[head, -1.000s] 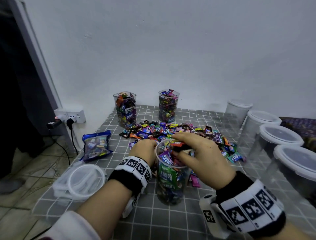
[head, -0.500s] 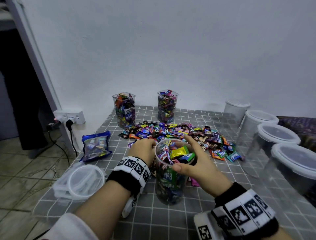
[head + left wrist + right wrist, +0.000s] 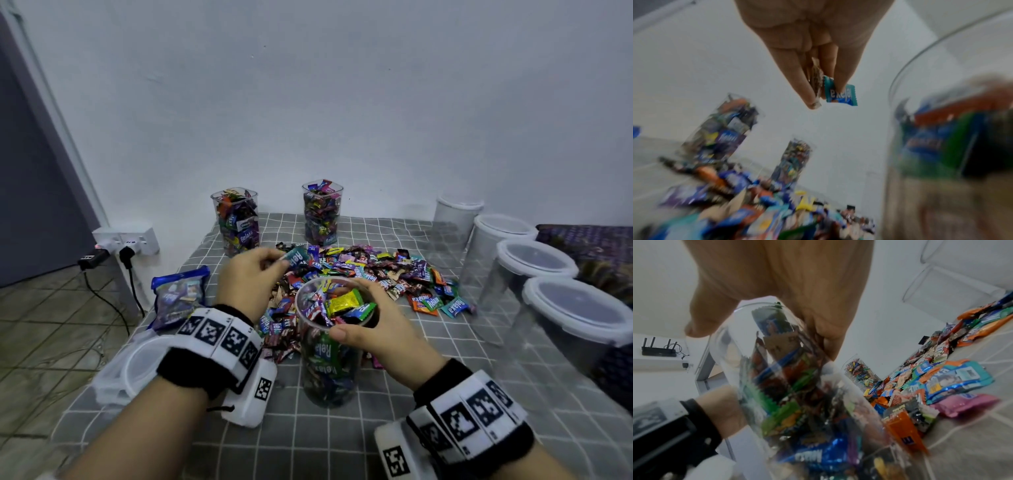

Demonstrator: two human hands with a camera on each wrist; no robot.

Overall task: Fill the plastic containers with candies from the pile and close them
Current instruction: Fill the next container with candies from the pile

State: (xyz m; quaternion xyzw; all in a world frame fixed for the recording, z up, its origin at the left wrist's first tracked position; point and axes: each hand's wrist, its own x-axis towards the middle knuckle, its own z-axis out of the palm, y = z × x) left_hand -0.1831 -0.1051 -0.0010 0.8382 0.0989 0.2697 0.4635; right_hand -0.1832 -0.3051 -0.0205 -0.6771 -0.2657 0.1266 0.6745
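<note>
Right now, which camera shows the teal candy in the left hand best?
The left wrist view: the teal candy is sharp, pinched in the left hand. The head view shows it small; the right wrist view doesn't show it.

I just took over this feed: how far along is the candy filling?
Two square containers stand full at the back, not lidded. The round jar is nearly full, gripped by the right hand; the left hand pinches a teal candy. Four lidded tubs on the right look empty; the pile remains.

Clear round container upright, nearly full, beside candy pile.
</note>
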